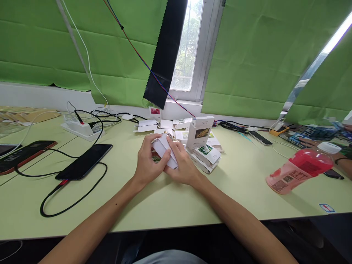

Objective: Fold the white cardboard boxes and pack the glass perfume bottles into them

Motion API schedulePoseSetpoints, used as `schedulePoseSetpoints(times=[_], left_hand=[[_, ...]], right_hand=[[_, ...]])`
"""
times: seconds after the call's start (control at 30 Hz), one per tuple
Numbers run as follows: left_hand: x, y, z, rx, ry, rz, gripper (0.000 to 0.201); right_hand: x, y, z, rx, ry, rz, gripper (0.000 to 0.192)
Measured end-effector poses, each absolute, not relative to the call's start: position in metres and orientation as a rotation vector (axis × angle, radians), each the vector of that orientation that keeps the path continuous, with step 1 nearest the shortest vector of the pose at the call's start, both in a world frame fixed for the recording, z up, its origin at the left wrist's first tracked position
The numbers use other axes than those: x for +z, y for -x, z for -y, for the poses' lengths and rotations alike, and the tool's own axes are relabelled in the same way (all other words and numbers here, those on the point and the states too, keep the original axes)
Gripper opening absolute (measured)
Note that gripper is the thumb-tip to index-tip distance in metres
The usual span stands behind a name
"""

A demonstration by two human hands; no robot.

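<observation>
1. Pale green desk (170, 205) under green curtains.
2. Both hands, left hand (147, 163) and right hand (183, 165), clasp a small white cardboard box (165, 150) together.
3. Just beyond the grip, a stack of white flower-printed cartons (205, 152).

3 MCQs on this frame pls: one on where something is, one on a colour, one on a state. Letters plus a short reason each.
1. Where does the upright white box stand relative to the hands?
A. Beyond them, slightly to the right
B. At the table's near edge
C. On the black phone

2. What colour is the drink in the bottle at the right?
A. Blue
B. Pink-red
C. Clear

3. How is the small white carton held?
A. Lying alone on the table
B. Gripped by one hand only
C. Held between both hands

Answers:
1. A: the box stands past the fingers, beside a pile of flat cartons.
2. B: the liquid is pink-red under a white cap.
3. C: the left hand and the right hand both wrap around it above the table.
</observation>
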State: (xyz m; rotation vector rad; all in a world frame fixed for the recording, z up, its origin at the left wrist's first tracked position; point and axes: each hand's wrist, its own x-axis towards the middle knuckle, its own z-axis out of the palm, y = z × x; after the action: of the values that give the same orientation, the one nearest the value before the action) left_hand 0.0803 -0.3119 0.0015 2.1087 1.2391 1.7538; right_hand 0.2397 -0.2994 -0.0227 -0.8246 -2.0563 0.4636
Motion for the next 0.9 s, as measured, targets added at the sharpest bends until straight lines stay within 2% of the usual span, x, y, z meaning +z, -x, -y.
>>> schedulePoseSetpoints(times=[0.9], left_hand=[[0.0038, -0.0813, 0.3132, 1.747, -2.11, -1.261, 0.041]], right_hand=[[-0.0196, -0.2398, 0.3016, 0.465, 0.845, 2.059, 0.094]])
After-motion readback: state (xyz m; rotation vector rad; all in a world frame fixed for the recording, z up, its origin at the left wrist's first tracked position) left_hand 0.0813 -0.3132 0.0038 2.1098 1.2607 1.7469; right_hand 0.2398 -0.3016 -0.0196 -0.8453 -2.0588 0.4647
